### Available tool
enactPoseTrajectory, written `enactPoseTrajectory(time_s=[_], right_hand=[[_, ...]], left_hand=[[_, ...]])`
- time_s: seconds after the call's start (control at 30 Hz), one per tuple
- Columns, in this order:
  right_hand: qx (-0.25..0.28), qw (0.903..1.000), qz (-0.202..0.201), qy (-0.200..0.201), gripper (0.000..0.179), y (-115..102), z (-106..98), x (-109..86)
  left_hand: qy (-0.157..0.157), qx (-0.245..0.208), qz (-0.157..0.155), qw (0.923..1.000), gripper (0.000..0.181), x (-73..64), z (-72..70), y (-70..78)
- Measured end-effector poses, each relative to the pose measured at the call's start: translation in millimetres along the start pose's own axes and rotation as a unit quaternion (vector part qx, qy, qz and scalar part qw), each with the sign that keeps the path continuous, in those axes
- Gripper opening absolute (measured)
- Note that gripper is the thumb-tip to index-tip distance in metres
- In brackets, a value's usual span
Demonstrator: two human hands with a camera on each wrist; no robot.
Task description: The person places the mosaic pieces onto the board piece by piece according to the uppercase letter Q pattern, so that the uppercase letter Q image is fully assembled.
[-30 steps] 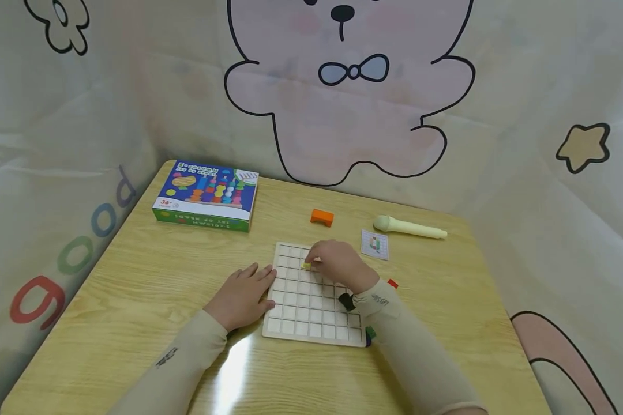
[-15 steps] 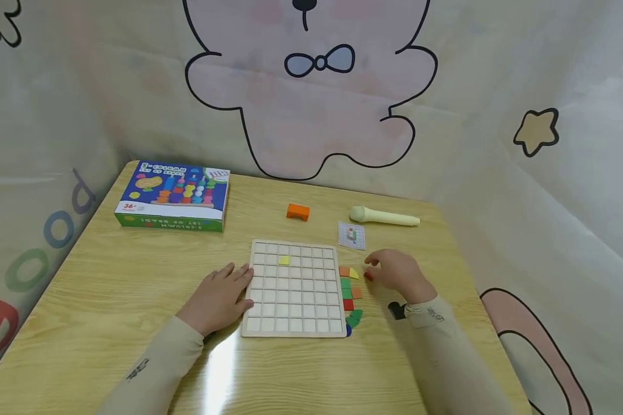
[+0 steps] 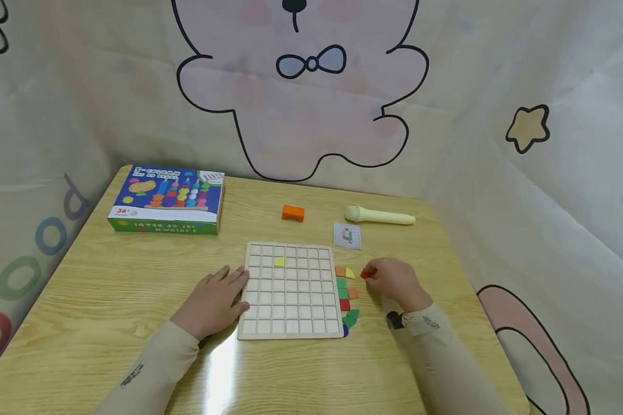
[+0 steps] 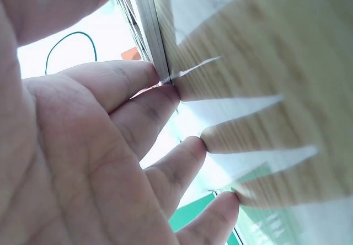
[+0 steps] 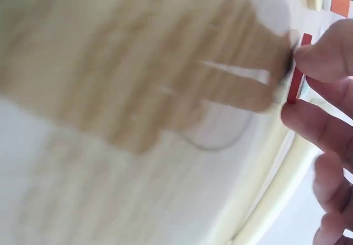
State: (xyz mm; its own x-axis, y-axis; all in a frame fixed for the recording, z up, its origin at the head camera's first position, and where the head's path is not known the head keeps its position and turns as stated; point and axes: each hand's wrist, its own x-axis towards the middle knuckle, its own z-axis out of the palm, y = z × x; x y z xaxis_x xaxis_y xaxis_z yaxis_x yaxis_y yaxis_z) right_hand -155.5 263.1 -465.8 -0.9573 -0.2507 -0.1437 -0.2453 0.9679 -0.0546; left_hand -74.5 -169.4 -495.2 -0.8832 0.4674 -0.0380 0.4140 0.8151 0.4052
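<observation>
Red piece [image 3: 364, 274] now pinched beyond the right edge of the board [image 3: 292, 312], the right hand [image 3: 396, 282] had left the yellow piece [image 3: 279, 262] apparently placed near the far-left corner, the outstretched left hand [image 3: 207, 305] touching the left edge.

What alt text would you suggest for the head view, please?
A person's right hand pinches a red piece right of a gridded board bearing one yellow piece; their left hand touches its left edge. Colored pieces lie along the right edge.

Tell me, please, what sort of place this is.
Probably a children's play area: a cartoon-printed backdrop rises behind the table, which bears a colourful bead-set box, a grid board and small coloured pieces.
</observation>
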Motion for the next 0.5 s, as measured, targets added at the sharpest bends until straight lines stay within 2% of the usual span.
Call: enactPoseTrajectory(time_s=[0.13,0.27,0.37,0.5], right_hand=[[0.014,0.9992,-0.009,0.035,0.014,-12.3,-3.4,4.2],[0.039,0.9945,-0.064,0.074,0.016,-38.4,-12.3,12.7],[0.041,0.9906,-0.105,0.077,0.013,-61.0,-16.6,23.8],[0.031,0.9873,-0.143,0.061,0.013,-88.8,-16.4,39.7]], left_hand=[[-0.006,0.002,-0.001,1.0,0.069,-0.5,0.0,-0.5],[-0.003,0.005,-0.002,1.0,0.069,-0.1,-0.4,-1.6],[0.001,0.008,-0.001,1.0,0.069,0.4,0.3,-3.2],[0.004,0.01,0.001,0.9999,0.069,1.7,2.0,-4.3]])
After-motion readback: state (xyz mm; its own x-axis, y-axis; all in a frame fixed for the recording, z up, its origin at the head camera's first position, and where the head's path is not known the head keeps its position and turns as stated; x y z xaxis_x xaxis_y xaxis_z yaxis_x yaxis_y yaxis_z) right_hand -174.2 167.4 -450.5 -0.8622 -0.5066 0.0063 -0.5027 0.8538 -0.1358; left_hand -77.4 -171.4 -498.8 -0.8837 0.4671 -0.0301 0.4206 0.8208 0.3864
